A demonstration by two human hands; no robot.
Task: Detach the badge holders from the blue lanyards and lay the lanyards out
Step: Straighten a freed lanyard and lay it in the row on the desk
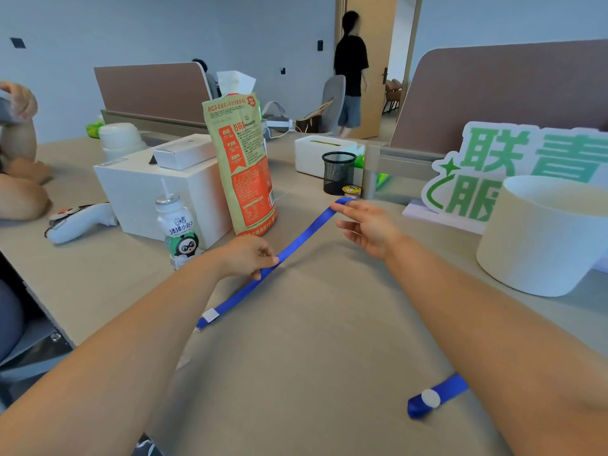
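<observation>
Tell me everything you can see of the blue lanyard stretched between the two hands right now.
The blue lanyard is a flat, fabric-looking ribbon with a folded loop at its far end and a white tab close to its near end. No badge holder shows on it. It runs taut and diagonally over the beige table, near end to the left. The left hand pinches it mid-length; the right hand touches the far loop with straight fingers.

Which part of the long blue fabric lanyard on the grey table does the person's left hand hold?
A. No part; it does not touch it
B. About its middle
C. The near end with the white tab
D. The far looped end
B: the left hand pinches the long blue fabric lanyard about midway, away from the white tab and the far end.
</observation>
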